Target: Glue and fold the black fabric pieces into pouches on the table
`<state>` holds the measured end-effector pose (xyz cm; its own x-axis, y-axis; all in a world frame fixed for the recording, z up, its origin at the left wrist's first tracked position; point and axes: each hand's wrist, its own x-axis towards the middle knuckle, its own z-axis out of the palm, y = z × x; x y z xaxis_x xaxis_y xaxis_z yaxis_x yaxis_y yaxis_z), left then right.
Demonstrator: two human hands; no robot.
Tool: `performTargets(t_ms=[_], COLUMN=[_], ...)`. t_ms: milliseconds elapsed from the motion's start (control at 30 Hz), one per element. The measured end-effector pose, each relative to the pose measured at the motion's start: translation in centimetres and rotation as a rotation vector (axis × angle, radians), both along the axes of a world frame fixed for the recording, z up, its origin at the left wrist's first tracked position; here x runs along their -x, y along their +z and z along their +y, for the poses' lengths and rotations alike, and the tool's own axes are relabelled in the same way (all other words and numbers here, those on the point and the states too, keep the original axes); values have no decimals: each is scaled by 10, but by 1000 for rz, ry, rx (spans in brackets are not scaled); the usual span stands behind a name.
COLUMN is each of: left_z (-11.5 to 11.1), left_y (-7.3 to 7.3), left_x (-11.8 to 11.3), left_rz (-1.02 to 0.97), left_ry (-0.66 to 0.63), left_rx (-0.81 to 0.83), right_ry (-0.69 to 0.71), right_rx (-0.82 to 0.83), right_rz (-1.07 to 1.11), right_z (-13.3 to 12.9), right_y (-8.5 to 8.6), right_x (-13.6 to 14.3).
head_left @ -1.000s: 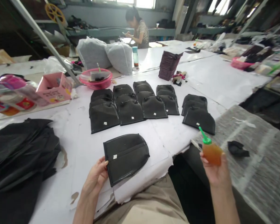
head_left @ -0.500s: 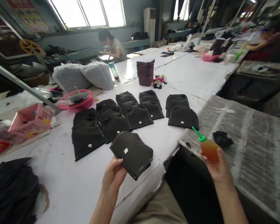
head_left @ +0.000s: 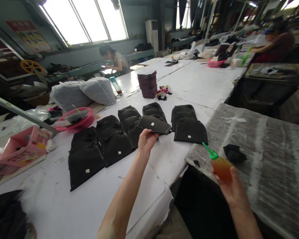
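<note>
My left hand (head_left: 147,143) is closed on the near edge of a black leather-like panel (head_left: 161,126) with a small white square on it. It holds the panel over the third and fourth overlapping rows of similar pieces; whether it touches them I cannot tell. Further left on the white table lie more black panels (head_left: 86,152), their lower edges toward me. A separate stack of black panels (head_left: 190,129) lies at the right. Off the table's right edge, my right hand (head_left: 230,187) grips a squeeze bottle (head_left: 220,167) of amber liquid, its green nozzle tilted up to the left.
A tall stack of dark maroon pieces (head_left: 147,85) stands behind the panels. At left are a pink basin (head_left: 81,124), a pink box (head_left: 22,149) and a slanted metal pole (head_left: 22,111). A plastic-wrapped surface (head_left: 264,142) lies right. Two people sit further back.
My left hand has moved forward and right, carrying the black panel from near the table's front to over the laid-out rows. My right hand still holds the bottle. The view has shifted slightly.
</note>
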<state>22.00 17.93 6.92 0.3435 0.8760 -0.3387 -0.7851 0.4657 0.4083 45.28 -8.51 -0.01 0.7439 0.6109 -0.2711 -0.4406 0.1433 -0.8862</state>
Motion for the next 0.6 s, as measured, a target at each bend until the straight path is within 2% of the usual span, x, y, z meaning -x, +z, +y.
performTargets(t_ms=[100, 167, 300, 400, 500, 600], left_z=[17, 20, 9, -4, -9, -1], left_y=[-10, -20, -46, -57, -57, -45], left_x=[-23, -35, -51, -56, -59, -65], left_rz=[-34, -50, -30, -26, -44, -74], left_ry=[26, 57, 47, 48, 75, 91], left_rx=[-2, 36, 124, 162, 174, 164], right_ry=[10, 13, 17, 25, 26, 14], right_rx=[7, 9, 12, 2, -12, -13], right_rz=[-41, -58, 21, 69, 95, 104], right_z=[-1, -2, -5, -6, -8, -8], right_y=[-4, -5, -4, -5, -7, -8], right_x=[-1, -1, -1, -2, -2, -2])
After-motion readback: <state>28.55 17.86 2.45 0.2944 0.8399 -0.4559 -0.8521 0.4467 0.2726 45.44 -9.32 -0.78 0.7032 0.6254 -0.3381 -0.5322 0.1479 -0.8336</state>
